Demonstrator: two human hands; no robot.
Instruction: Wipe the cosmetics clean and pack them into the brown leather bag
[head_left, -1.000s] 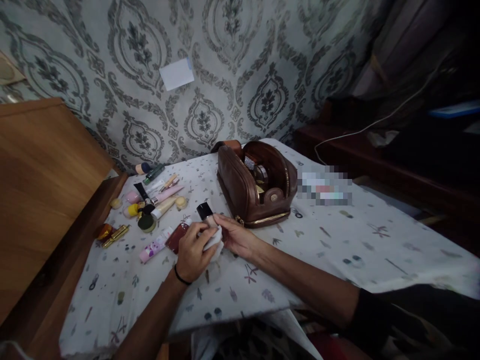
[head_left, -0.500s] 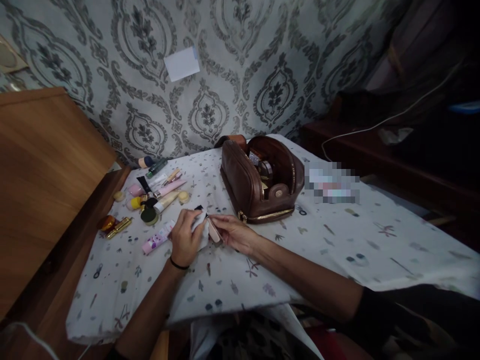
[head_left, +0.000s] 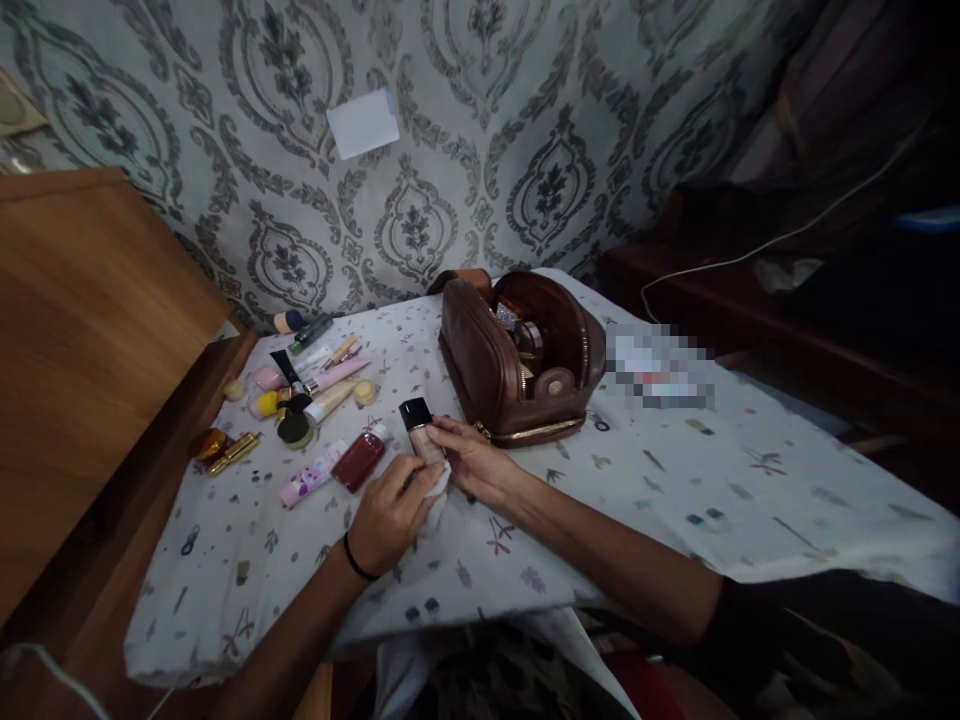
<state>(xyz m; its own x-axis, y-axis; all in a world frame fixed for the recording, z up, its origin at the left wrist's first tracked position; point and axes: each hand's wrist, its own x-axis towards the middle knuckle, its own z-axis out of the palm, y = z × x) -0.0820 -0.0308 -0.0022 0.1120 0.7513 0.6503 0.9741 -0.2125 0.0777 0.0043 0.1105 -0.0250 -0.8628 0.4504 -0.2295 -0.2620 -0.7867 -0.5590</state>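
Note:
My right hand (head_left: 474,462) grips a small beige bottle with a black cap (head_left: 420,428), held low over the patterned tablecloth (head_left: 615,480). My left hand (head_left: 391,512) presses a white cloth (head_left: 437,492) against the lower part of that bottle. A dark red bottle (head_left: 360,459) lies just left of my hands. The open brown leather toiletry bag (head_left: 517,360) stands right behind my right hand, with several items inside.
Several cosmetics lie at the left: a pink tube (head_left: 311,474), a gold lipstick (head_left: 232,453), a round dark compact (head_left: 294,430), pale tubes (head_left: 330,385). A wooden cabinet (head_left: 90,350) borders the table's left. A blurred packet (head_left: 660,365) lies right of the bag.
The bottle has come upright again, its black cap showing. My left hand with the cloth slid down toward me along the bottle, uncovering the red bottle.

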